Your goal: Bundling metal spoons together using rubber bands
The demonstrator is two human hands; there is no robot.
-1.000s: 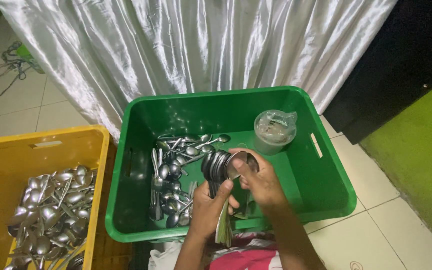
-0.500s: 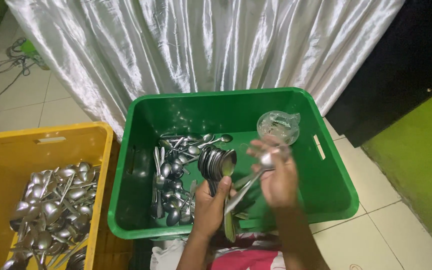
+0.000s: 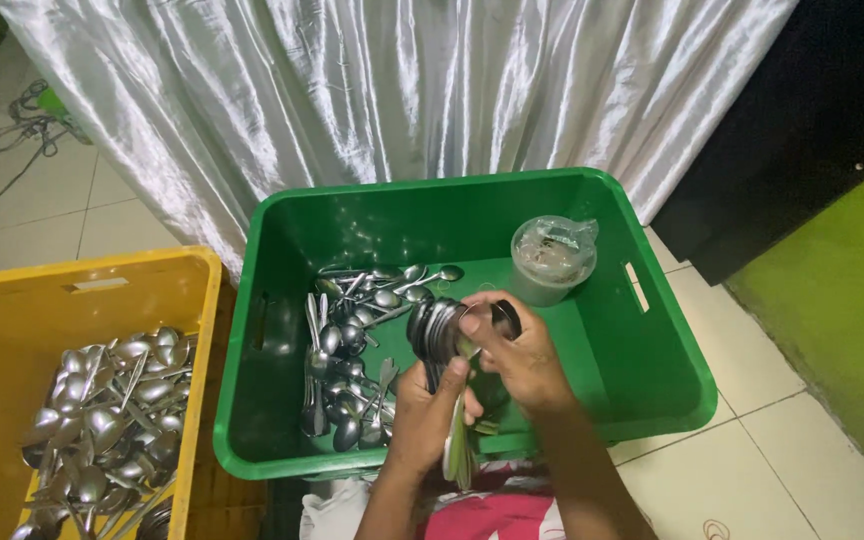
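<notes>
left hand raised from below, fingers curled shut in a grip, right hand just beside it, fingers bent and pinching, both forearms angled upward, wrists close together

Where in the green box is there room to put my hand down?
The green crate's bare floor lies right of the hands, below the clear plastic cup, along the right wall. The left half is crowded with loose spoons. The yellow crate is spoon-filled too.
</notes>
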